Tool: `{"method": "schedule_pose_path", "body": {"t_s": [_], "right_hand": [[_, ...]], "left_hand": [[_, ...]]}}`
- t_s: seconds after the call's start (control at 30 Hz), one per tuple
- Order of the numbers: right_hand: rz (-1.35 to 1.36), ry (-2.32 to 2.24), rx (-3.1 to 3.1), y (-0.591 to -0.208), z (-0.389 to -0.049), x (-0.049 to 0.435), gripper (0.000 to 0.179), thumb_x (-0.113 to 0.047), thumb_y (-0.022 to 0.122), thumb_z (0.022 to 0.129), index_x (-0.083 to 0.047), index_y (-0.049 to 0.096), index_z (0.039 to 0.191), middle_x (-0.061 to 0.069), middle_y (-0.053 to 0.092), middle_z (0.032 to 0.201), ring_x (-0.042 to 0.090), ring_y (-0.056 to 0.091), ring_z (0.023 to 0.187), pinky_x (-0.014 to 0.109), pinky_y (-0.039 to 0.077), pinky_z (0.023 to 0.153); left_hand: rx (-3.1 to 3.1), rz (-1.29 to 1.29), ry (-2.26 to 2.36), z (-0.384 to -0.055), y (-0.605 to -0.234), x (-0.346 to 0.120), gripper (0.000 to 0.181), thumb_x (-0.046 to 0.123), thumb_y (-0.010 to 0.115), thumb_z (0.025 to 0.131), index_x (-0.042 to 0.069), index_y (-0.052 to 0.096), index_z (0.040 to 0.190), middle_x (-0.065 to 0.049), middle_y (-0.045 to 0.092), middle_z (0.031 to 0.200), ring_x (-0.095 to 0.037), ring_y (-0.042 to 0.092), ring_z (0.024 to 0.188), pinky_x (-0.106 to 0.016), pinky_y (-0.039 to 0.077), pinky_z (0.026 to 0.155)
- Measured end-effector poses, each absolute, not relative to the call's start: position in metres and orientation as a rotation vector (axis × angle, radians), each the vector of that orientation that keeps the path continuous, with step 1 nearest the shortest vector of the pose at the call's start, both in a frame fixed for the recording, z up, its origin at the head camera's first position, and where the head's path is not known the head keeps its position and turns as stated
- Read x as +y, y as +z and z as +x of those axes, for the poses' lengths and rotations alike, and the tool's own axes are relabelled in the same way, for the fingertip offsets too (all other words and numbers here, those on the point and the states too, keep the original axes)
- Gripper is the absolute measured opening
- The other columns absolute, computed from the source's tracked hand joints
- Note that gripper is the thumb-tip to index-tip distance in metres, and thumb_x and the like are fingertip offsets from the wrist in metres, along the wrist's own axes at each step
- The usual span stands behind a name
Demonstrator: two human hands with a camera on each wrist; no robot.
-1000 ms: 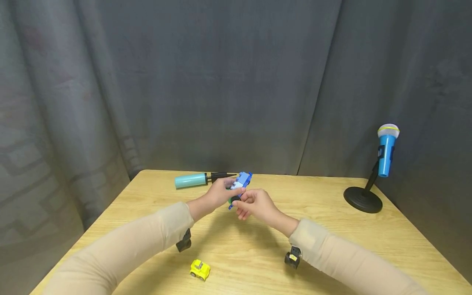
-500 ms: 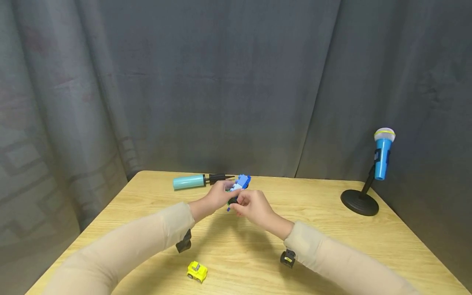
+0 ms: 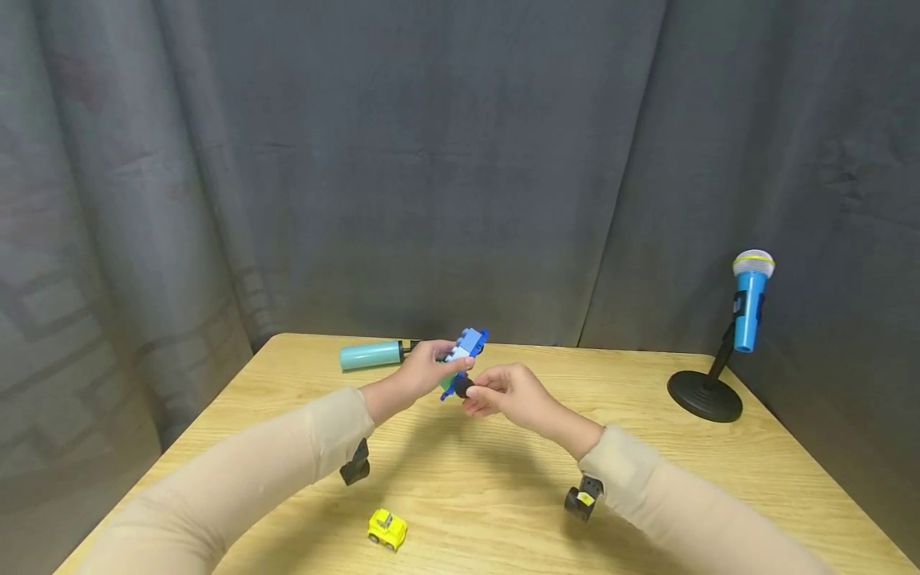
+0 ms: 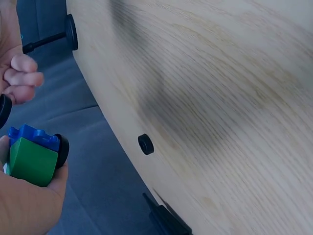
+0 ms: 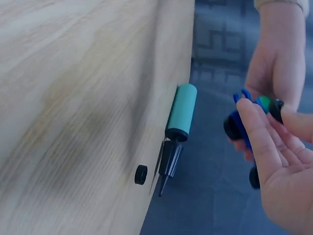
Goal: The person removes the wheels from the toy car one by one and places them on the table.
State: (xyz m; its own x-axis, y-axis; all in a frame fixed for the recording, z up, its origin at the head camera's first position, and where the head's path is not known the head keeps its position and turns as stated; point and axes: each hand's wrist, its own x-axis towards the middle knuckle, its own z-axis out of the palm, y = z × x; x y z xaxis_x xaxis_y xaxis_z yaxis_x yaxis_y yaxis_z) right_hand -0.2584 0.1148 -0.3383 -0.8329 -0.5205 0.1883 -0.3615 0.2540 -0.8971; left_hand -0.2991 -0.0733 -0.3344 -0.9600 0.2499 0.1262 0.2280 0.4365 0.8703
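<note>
My left hand grips a toy car built of light and dark blue blocks, raised above the table and tilted. Its green block and a black wheel on its far side show in the left wrist view. Just right of the car, my right hand pinches a black wheel between thumb and fingers. The right wrist view has this wheel at the thumb tip, close to the car; whether it touches the car I cannot tell. Another loose black wheel stands on the table.
A teal hand pump with a black nozzle lies at the table's back edge. One small yellow toy car sits near the front. At the right, a blue microphone stands on a black round-based stand.
Over the last half second my right hand has drawn slightly right, and the black wheel at its fingertips shows more fully. The left hand has tipped the blue car slightly upward.
</note>
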Motion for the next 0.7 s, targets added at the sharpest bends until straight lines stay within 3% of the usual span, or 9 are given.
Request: {"method": "schedule_pose_path", "body": {"t_s": [0.2,0.43,0.7], "right_hand": [[-0.638,-1.74,2.32,-0.337,-0.267,0.128,0.02,-0.015,0.071,0.089,0.005,0.067,0.091,0.021,0.073,0.095,0.035,0.07,0.095,0.04,0.055,0.089],[-0.451,-1.867,2.26,-0.345,-0.281,0.139,0.01,-0.006,0.072,0.086,0.0,0.064,0.085,0.013,0.075,0.087,0.021,0.074,0.082,0.042,0.055,0.089],[-0.3,-1.956,2.227,-0.351,-0.299,0.146,0.018,0.001,0.068,0.087,0.01,0.058,0.1,0.016,0.074,0.088,0.014,0.073,0.075,0.033,0.058,0.08]], "left_hand": [[2.634,0.401,1.606,-0.298,-0.335,-0.076,0.052,0.03,0.069,0.091,-0.001,0.057,0.131,-0.015,0.068,0.119,-0.026,0.065,0.108,-0.045,0.048,0.099],[2.625,0.398,1.586,-0.297,-0.34,-0.082,0.047,0.028,0.069,0.091,-0.001,0.06,0.127,-0.013,0.072,0.108,-0.023,0.069,0.098,-0.045,0.049,0.098],[2.623,0.355,1.581,-0.291,-0.347,-0.086,0.05,0.023,0.07,0.09,-0.007,0.057,0.128,-0.018,0.069,0.113,-0.019,0.069,0.089,-0.039,0.055,0.088]]}}
